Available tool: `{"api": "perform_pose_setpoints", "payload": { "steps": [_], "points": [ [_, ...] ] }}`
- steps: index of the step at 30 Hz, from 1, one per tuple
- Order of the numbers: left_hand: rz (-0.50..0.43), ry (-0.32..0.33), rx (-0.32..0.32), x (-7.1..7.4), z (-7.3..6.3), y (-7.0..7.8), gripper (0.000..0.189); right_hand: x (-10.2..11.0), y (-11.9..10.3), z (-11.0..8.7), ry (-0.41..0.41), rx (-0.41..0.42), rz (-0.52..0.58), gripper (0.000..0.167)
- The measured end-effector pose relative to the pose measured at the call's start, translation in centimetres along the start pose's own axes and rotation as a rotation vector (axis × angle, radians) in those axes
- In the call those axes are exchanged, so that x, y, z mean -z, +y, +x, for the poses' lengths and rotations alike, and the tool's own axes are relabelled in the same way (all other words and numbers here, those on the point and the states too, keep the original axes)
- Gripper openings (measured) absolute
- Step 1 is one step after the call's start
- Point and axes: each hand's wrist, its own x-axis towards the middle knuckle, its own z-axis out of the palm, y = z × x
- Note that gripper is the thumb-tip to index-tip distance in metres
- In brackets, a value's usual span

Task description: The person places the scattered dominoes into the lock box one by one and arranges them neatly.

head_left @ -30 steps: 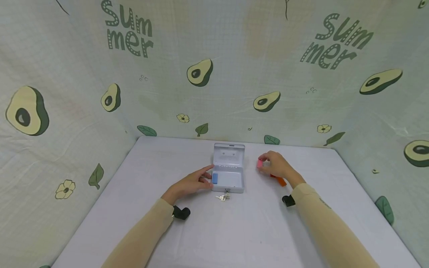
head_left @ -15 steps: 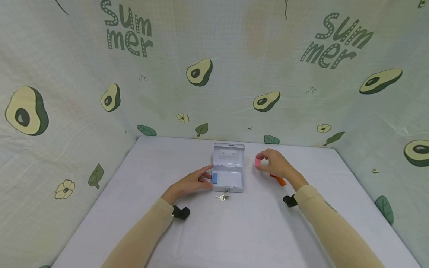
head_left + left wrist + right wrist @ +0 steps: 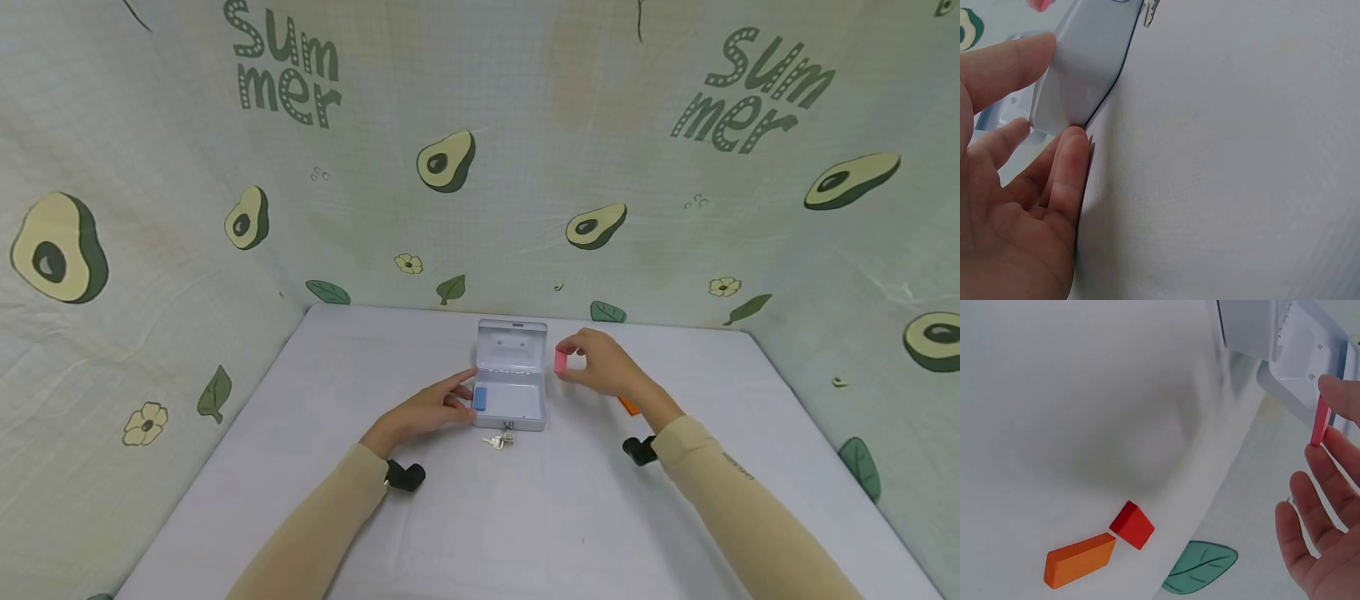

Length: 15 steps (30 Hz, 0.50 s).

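A small pale metal cash box [image 3: 536, 425] stands on the white table with its lid raised. My left hand [image 3: 427, 410] rests against the box's left side, fingers and thumb spread and touching its wall. Inside, a blue block [image 3: 480, 398] lies along the left wall. Just right of the box, my right hand [image 3: 602, 364] pinches a pink block [image 3: 560, 361] between thumb and fingertips, held above the table. In the right wrist view, the thin pink block [image 3: 1320, 422] overlaps the raised lid [image 3: 1300, 369].
Keys [image 3: 495, 442] hang from the lock at the box's front. An orange block [image 3: 1079, 561] and a red block [image 3: 1133, 526] lie on the table behind the right hand. The table's back edge meets a patterned cloth [image 3: 517, 233].
My right hand has lifted the pink block and carried it left, close to the box. The left hand stays against the box.
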Motion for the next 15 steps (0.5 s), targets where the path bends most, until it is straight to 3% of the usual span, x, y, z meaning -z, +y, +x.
{"api": "perform_pose_setpoints", "payload": {
  "steps": [15],
  "points": [
    [-0.004, -0.002, -0.005, 0.0, -0.1, 0.0, 0.083, -0.9, -2.1, 0.4, 0.008, 0.093, 0.025, 0.038]
  ]
}}
